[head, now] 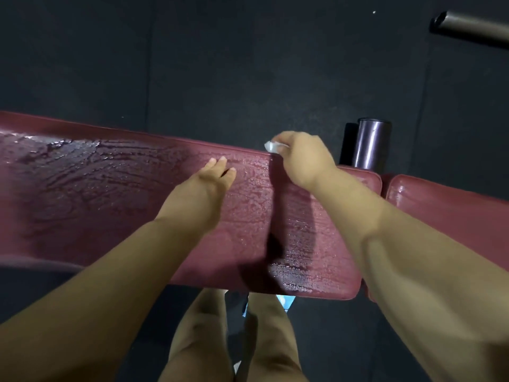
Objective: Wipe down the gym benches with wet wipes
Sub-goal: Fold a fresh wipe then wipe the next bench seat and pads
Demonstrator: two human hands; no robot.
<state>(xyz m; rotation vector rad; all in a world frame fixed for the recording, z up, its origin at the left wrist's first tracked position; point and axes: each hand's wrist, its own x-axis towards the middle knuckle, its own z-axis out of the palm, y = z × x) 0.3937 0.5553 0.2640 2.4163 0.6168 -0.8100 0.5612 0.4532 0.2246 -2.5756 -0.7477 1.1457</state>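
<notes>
A long maroon bench pad point(110, 188) runs across the view, its surface shiny with wet streaks. My right hand point(303, 158) grips a crumpled white wet wipe point(272, 146) at the pad's far edge, right of centre. My left hand point(212, 177) hovers over or rests on the middle of the pad with fingers loosely extended and holds nothing. A second maroon pad point(451, 210) adjoins at the right across a narrow gap.
Dark rubber floor point(220, 64) lies beyond the bench. A dark cylindrical roller point(371, 144) stands behind the gap between the pads. A metal bar point(473, 28) crosses the top right corner. My legs point(220, 340) stand against the near edge of the bench.
</notes>
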